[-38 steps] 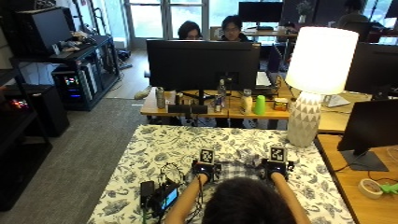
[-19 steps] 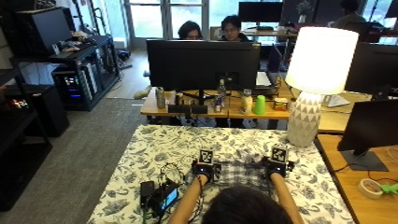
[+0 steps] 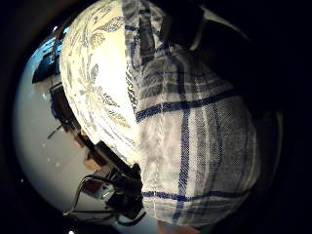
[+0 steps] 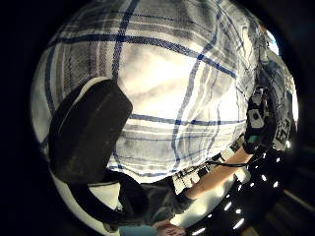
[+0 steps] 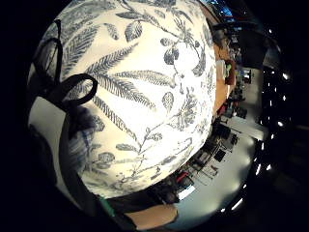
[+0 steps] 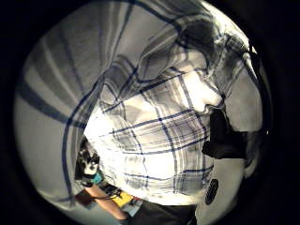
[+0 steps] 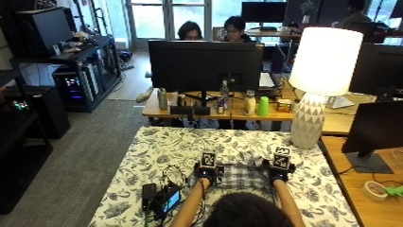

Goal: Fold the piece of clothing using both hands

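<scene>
A table [image 7: 157, 156] covered with a white cloth with a dark leaf print is seen from above. A blue and white checked shirt [image 7: 241, 174] is laid on it, near the edge closest to the person and about halfway between the two side edges. Part of the shirt is hidden by the person's head.

The left hand [image 7: 205, 173] is placed at the left side of the shirt. In its thumb side palm view the shirt [image 4: 187, 93] fills almost everything, and one gloved finger [image 4: 86, 130] is seen lying against the cloth. It cannot be told whether the cloth is pinched or only touched. In its little finger side palm view the edge of the shirt [image 3: 195, 141] is seen lying on the leafy tablecloth [image 3: 95, 87].

The right hand [image 7: 277, 172] is placed at the right side of the shirt. In its thumb side palm view the shirt [image 6: 154, 136] is bunched and creased, with a dark gloved finger [image 6: 220, 136] against it. Whether the fingers are curled round the cloth cannot be told.

A small black device [image 7: 165, 199] with cables is seen near the left front corner of the table. A white lamp [image 7: 318, 85] is stood at the far right corner.
</scene>
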